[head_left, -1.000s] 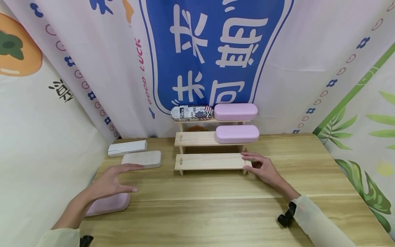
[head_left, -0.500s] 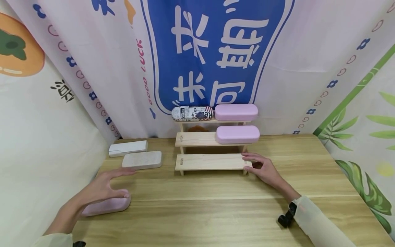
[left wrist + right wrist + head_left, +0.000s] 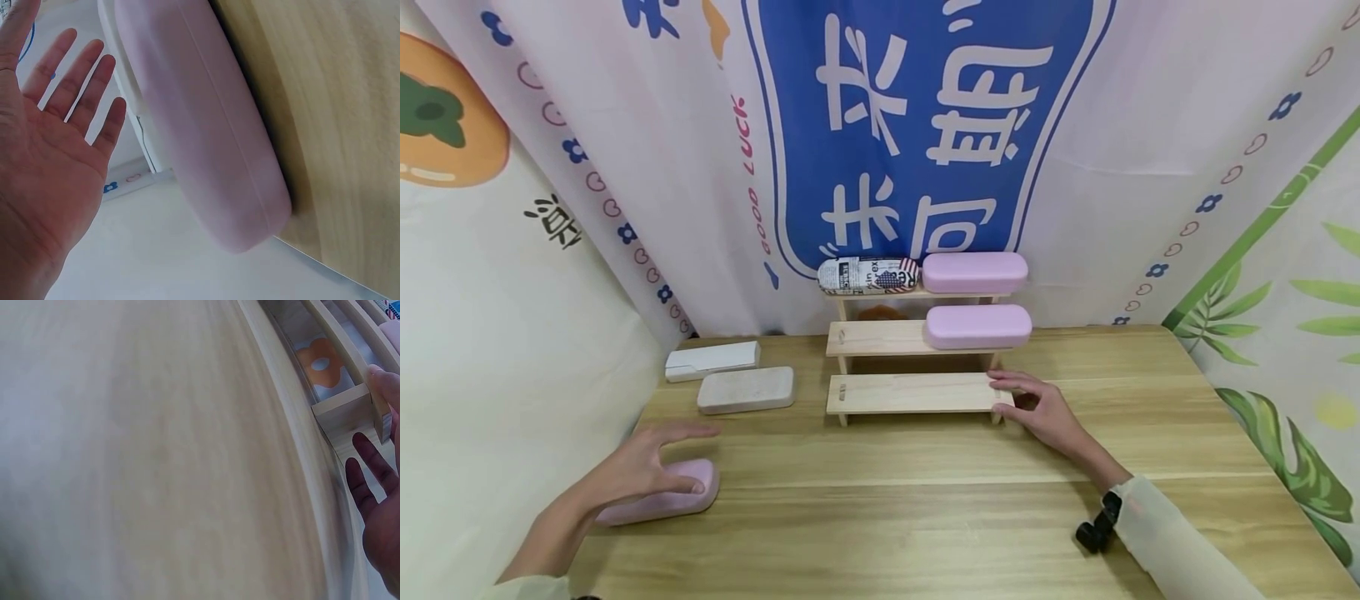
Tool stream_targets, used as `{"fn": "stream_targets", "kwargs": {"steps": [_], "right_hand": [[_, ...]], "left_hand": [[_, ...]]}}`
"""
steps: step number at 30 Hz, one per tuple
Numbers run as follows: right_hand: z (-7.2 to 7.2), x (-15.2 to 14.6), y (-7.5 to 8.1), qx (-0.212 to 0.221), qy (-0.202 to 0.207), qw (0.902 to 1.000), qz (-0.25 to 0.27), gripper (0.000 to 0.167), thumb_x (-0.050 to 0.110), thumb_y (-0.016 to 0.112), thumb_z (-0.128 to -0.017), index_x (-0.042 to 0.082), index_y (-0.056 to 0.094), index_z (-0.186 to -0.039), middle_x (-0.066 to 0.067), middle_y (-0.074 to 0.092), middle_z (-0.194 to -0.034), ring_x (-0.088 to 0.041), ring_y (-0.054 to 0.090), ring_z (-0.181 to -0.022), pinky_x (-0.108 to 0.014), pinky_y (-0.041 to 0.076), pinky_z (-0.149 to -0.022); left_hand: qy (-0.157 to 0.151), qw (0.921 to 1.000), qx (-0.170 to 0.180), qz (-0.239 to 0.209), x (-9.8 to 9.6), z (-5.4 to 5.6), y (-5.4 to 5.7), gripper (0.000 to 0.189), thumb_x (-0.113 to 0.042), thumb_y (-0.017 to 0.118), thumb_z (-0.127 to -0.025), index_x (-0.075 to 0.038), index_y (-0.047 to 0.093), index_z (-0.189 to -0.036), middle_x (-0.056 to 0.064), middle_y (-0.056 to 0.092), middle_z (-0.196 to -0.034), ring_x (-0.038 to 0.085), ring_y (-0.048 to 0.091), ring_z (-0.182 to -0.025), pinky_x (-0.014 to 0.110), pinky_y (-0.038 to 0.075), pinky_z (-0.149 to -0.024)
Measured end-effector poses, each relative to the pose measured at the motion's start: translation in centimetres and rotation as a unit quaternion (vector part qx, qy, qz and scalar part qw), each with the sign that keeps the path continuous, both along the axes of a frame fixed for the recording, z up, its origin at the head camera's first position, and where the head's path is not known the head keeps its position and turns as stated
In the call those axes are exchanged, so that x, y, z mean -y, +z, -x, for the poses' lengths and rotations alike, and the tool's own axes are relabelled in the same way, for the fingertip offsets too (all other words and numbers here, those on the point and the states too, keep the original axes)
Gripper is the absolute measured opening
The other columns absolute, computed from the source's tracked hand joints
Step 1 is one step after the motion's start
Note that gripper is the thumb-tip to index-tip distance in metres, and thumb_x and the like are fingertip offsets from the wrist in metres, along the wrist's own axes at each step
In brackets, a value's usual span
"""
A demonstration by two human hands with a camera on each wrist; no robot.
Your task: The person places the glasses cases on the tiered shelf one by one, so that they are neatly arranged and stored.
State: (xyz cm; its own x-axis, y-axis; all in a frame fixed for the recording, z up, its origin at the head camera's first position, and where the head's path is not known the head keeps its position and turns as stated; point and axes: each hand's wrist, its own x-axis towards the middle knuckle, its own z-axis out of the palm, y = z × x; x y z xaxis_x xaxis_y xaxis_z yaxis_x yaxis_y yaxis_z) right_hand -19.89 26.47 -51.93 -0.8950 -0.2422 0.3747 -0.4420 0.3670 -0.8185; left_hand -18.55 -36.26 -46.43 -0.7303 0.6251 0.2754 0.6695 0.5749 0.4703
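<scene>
My left hand (image 3: 636,468) hovers over a pink glasses case (image 3: 658,507) at the table's left, fingers and thumb spread apart. In the left wrist view this case (image 3: 206,125) lies beside the open palm (image 3: 53,169), with nothing held. My right hand (image 3: 1041,412) holds the right end of the lowest step of a three-step wooden display rack (image 3: 910,393), thumb at the front and fingers behind. The right wrist view shows the thumb (image 3: 386,384) against the step's end. On the rack's middle step sits a pink glasses case (image 3: 977,327).
The top step carries a newspaper-print glasses case (image 3: 867,276) and another pink case (image 3: 974,272). A white case (image 3: 712,360) and a greyish-white case (image 3: 746,390) lie at the table's back left. A printed curtain (image 3: 1075,233) hangs behind the wooden table (image 3: 880,517).
My left hand has moved left and toward me, from near the greyish-white case to over the pink case. My right hand has stayed at the rack.
</scene>
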Motion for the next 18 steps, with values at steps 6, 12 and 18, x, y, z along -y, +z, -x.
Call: {"fn": "stream_targets", "kwargs": {"steps": [6,12,18], "right_hand": [[0.0,0.1,-0.1,0.003,-0.003,1.0000,0.001,0.036,0.000,0.082,-0.089,-0.002,0.075,-0.124,-0.018,0.067,-0.142,-0.023,0.057,-0.139,-0.010,0.038,-0.111],[0.0,0.0,-0.2,0.002,-0.003,1.0000,-0.005,0.036,0.000,0.082,-0.089,-0.002,0.075,-0.124,-0.019,0.067,-0.141,-0.024,0.058,-0.138,-0.010,0.039,-0.110],[0.0,-0.1,-0.1,0.004,-0.004,0.9999,-0.009,0.036,0.002,0.082,-0.090,-0.003,0.074,-0.125,-0.020,0.066,-0.142,-0.022,0.059,-0.138,-0.010,0.039,-0.109]], "left_hand": [[0.005,1.0000,0.000,0.008,0.8,-0.3,-0.7,0.072,-0.033,0.101,-0.067,-0.006,0.074,-0.127,0.007,0.076,-0.125,0.009,0.067,-0.119,0.004,0.035,-0.103],[0.019,0.9996,0.002,0.022,1.7,-0.7,-1.5,0.073,-0.035,0.101,-0.066,-0.008,0.074,-0.128,0.003,0.077,-0.124,0.009,0.066,-0.119,0.005,0.036,-0.101],[0.044,0.9981,0.039,0.017,2.8,-1.1,-2.1,0.073,-0.032,0.101,-0.066,-0.008,0.074,-0.130,0.004,0.077,-0.125,0.003,0.063,-0.121,0.005,0.036,-0.098]]}}
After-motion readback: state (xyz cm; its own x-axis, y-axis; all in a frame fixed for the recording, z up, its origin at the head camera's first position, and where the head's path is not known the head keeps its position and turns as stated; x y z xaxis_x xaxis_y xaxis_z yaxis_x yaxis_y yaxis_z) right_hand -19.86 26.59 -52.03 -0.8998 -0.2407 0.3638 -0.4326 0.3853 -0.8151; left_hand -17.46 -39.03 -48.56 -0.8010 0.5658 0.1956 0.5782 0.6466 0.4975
